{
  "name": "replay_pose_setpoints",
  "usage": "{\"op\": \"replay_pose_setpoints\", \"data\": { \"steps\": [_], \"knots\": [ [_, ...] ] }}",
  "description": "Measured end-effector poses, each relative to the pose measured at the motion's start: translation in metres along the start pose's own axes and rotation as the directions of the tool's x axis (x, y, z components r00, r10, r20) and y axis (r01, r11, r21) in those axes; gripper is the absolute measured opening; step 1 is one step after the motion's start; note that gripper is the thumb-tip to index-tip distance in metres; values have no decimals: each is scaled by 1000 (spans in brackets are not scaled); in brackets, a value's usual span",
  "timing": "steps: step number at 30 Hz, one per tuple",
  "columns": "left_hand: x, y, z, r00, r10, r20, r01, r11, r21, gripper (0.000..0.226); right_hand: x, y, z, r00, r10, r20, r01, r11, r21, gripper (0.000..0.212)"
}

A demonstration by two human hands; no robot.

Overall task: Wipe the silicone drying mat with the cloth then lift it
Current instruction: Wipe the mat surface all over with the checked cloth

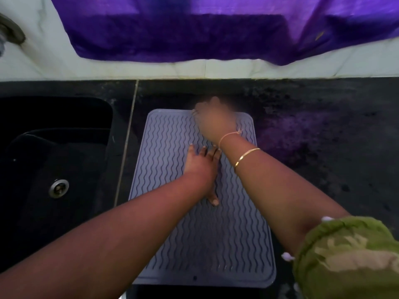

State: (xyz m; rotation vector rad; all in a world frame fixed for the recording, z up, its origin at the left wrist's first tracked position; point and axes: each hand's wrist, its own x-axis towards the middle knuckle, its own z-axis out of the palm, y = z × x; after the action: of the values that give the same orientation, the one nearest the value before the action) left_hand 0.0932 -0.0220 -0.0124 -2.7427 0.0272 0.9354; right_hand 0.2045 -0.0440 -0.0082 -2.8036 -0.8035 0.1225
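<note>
The grey silicone drying mat (237, 234) with wavy ridges lies flat on the black counter, its near edge at the counter's front. My left hand (200, 165) presses flat on the mat's middle with fingers spread and thumb pointing toward me. My right hand (213, 121) is at the mat's far edge and is blurred by motion. Its fingers look bunched, and what they hold, if anything, is hidden. No wiping cloth shows under either hand.
A large purple cloth (194, 35) hangs over the white tiled wall behind the counter. A black sink (54, 147) with a metal drain (58, 188) lies to the left of the mat. Black countertop (323, 137) extends to the right.
</note>
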Motion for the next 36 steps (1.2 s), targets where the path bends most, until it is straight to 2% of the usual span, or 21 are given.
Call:
{"op": "replay_pose_setpoints", "data": {
  "steps": [2, 4, 8, 11, 13, 16, 18, 20, 24, 28, 31, 34, 36],
  "knots": [
    [0, 2, -3, 1000, -14, 21, 13, 1000, 17, 145, -1, 7, 3, 1000, 4, 16, -3, 998, -69, 46],
    [0, 5, -6, 999, -30, 29, 29, 999, 30, 143, -2, 27, -1, 994, 107, -11, -107, 993, -58, 44],
    [2, 7, -10, 999, -38, 10, 38, 999, 22, 118, -9, 73, -15, 941, 337, -31, -338, 941, -24, 42],
    [3, 6, -12, 999, -38, 36, 37, 999, 22, 116, -5, 75, -18, 926, 378, -9, -378, 923, -67, 46],
    [3, 6, -13, 998, -41, 50, 40, 999, 22, 115, -1, 67, -15, 917, 399, 2, -399, 917, -21, 48],
    [3, 8, -15, 997, -42, 64, 38, 997, 65, 123, -2, 62, -3, 892, 451, 21, -452, 890, 65, 73],
    [2, 9, -17, 997, -41, 65, 35, 996, 81, 122, -8, 65, 4, 902, 431, -15, -431, 902, 10, 82],
    [1, 9, -17, 997, -45, 63, 40, 995, 92, 124, -11, 72, 6, 916, 396, -66, -398, 917, -17, 71],
    [0, 12, -18, 996, -56, 65, 48, 991, 123, 124, -32, 73, 1, 928, 366, -73, -366, 931, 5, 53],
    [-2, 13, -20, 998, -47, 50, 39, 989, 145, 111, -89, 56, 8, 922, 368, -119, -376, 924, -62, 52],
    [-3, 12, -21, 998, -39, 50, 32, 990, 140, 108, -122, 39, 8, 899, 429, -90, -436, 896, -87, 53],
    [-4, 11, -21, 998, -35, 57, 27, 991, 134, 109, -120, 44, -5, 851, 524, 39, -525, 850, 45, 48],
    [-4, 11, -22, 997, -27, 69, 17, 990, 143, 110, -96, 58, -21, 842, 532, 92, -539, 825, 167, 43]
  ]
}}
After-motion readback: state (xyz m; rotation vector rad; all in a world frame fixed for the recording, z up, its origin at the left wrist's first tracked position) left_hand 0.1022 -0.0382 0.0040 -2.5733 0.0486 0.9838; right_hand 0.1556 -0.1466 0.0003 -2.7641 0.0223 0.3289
